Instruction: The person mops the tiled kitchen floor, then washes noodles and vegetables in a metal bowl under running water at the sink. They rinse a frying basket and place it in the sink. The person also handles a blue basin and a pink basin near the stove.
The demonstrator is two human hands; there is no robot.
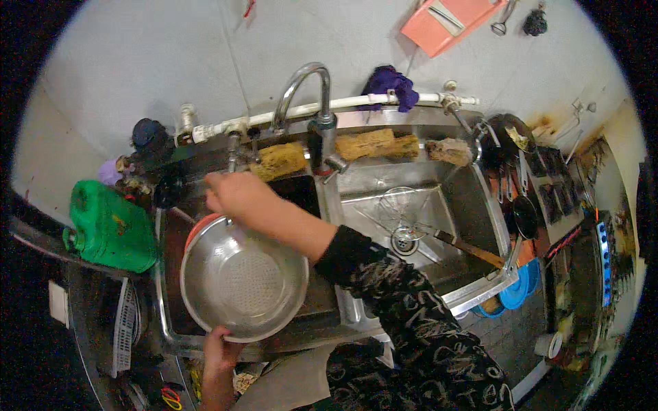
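Observation:
A stainless steel colander [249, 285] with a perforated bottom is tilted over the left sink basin [177, 318]. My left hand [222, 349] grips its near rim, thumb on top. Behind its far left edge shows the rim of a red basin [198, 231]. Above the colander's far rim is my right hand [244, 198], fingers curled, close to a metal wall tap [234, 151]; whether it grips anything is hidden. The tall curved faucet [324, 97] stands between the two basins. A wire strainer [406, 218] with a wooden handle lies across the right basin [447, 205].
A green plastic jug [110, 226] stands left of the sink. Several yellowish loofah-like pieces [378, 145] line the back ledge below a white pipe [349, 103], where a purple cloth [390, 87] hangs. Pans and ladles [524, 216] are at right, above blue basins [516, 287].

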